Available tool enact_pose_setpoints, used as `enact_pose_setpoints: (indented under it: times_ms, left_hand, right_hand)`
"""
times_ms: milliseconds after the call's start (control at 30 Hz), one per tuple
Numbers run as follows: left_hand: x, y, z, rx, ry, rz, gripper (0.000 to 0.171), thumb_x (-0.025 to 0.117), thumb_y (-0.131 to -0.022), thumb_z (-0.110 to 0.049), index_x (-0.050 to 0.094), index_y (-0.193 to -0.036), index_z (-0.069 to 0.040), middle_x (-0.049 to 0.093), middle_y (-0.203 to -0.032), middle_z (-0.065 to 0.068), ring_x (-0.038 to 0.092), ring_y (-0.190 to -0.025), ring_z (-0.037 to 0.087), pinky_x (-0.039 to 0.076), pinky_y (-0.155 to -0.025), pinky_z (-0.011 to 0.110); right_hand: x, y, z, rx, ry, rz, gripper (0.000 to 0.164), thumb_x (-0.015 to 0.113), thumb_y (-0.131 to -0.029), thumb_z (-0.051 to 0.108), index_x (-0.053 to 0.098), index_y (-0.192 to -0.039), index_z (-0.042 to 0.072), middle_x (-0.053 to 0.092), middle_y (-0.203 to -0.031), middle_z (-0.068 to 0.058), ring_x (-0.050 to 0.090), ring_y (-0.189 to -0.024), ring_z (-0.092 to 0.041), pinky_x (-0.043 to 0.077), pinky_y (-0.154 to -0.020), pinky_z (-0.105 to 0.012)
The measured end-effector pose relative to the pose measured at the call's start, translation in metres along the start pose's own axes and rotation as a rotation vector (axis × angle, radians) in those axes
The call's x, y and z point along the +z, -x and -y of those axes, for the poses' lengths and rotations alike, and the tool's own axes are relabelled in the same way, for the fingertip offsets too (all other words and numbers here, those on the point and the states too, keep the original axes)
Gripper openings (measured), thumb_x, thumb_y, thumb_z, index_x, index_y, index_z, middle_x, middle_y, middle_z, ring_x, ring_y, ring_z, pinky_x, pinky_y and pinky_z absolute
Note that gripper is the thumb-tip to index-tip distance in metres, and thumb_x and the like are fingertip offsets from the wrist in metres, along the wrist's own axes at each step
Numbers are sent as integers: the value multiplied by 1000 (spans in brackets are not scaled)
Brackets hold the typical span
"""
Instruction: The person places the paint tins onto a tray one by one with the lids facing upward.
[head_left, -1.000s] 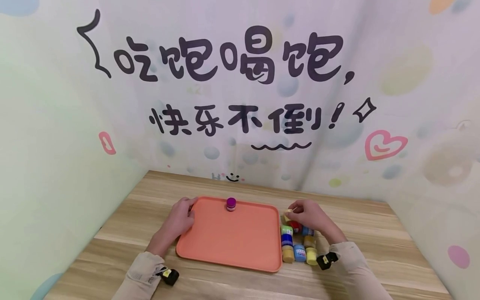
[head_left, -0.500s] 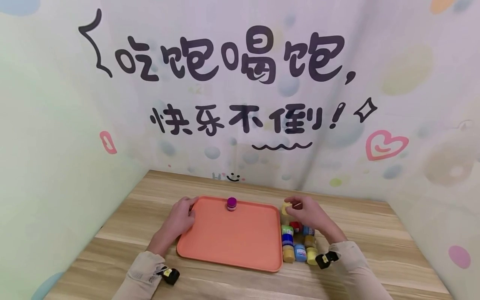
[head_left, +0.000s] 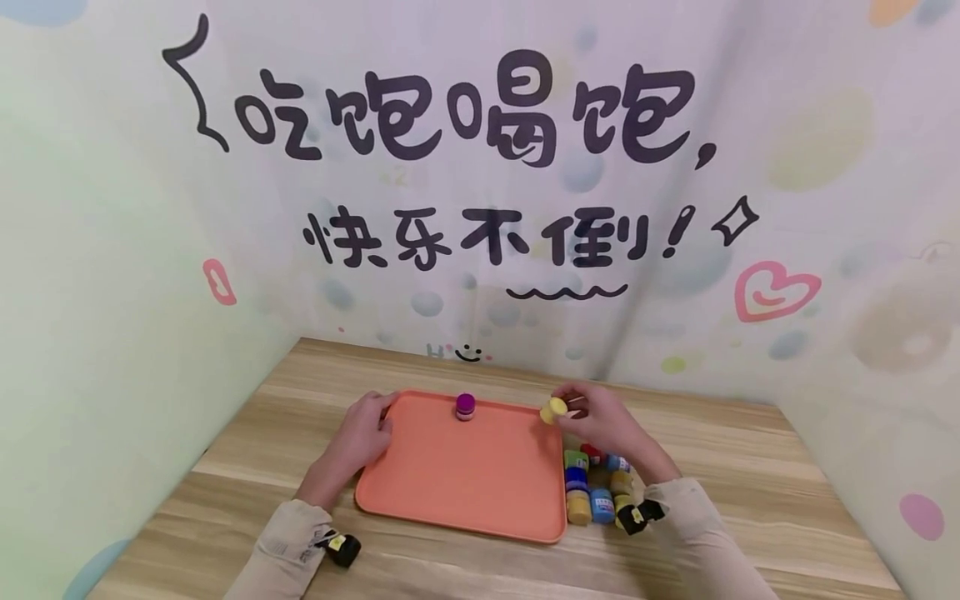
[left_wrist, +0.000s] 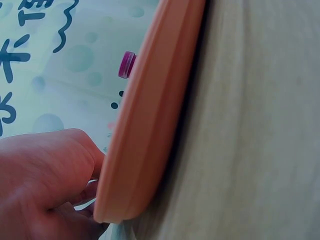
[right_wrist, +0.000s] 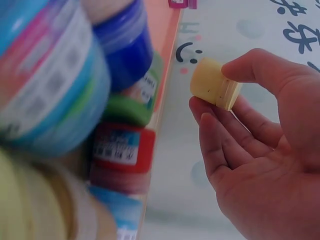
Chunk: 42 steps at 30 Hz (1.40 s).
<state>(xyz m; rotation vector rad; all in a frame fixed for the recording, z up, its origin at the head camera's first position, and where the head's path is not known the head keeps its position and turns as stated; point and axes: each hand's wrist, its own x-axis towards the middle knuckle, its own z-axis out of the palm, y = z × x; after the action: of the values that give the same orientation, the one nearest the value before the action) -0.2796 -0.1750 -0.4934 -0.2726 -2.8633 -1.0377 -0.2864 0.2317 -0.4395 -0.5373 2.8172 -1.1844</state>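
In the head view, an orange tray [head_left: 465, 467] lies on the table with a purple-lidded paint jar [head_left: 465, 407] upright near its far rim. My left hand [head_left: 362, 442] grips the tray's left edge by the far corner; the left wrist view shows its fingers partly hidden behind the rim. My right hand [head_left: 600, 421] pinches a pale yellow paint jar [head_left: 554, 410] between thumb and fingers above the tray's far right corner. In the right wrist view this yellow jar [right_wrist: 210, 82] is tilted on its side, held off the table.
Several paint jars cluster beside the tray's right edge, among them a dark blue jar [head_left: 576, 478], a light blue jar [head_left: 602, 505], an ochre jar [head_left: 578, 507] and a red jar [head_left: 592, 453]. A printed curtain [head_left: 480, 325] hangs behind the wooden table [head_left: 420, 558].
My right hand has lifted the pale yellow jar from the far end of the cluster and carried it left to the tray's corner. The left hand keeps its place.
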Motion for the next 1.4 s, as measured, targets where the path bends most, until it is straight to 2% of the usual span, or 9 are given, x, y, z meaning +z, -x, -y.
enact_pose_setpoints:
  times_ms: [267, 600, 867, 1233, 1400]
  left_hand:
    - [0, 0, 1, 6, -7, -1, 53, 61, -100, 5, 57, -152, 5, 66, -120, 22, 55, -86, 23, 48, -71, 31]
    - [0, 0, -2, 9, 4, -3, 52, 61, -100, 6, 58, -151, 7, 66, -121, 22, 56, -87, 23, 47, -69, 29]
    - [0, 0, -1, -17, 17, 10, 53, 61, -101, 5, 55, -153, 6, 65, -125, 22, 56, -88, 23, 48, -70, 30]
    - [0, 0, 3, 13, 3, -9, 51, 61, -100, 6, 58, -151, 7, 67, -121, 23, 56, -85, 22, 47, -68, 28]
    - [0, -1, 2, 16, -6, -12, 51, 62, -100, 5, 59, -151, 6, 67, -120, 22, 58, -88, 23, 50, -73, 31]
  right_hand:
    - [14, -11, 11, -47, -4, 16, 33, 81, -96, 11, 71, -127, 4, 76, -120, -13, 75, -108, -26, 65, -94, -43]
    - [36, -27, 26, -78, 11, 49, 27, 86, -94, 16, 75, -117, 8, 78, -108, -5, 74, -97, -18, 65, -85, -35]
    - [51, -38, 31, -60, -15, 58, 25, 85, -94, 14, 76, -116, 7, 78, -109, -7, 76, -93, -18, 66, -83, -33]
    - [74, -48, 38, -48, -35, 55, 27, 86, -94, 15, 76, -117, 6, 77, -108, -8, 74, -92, -17, 65, -81, -33]
    - [81, -49, 38, -35, -25, 33, 26, 86, -93, 13, 76, -117, 7, 77, -108, -7, 73, -92, -16, 65, -80, -31]
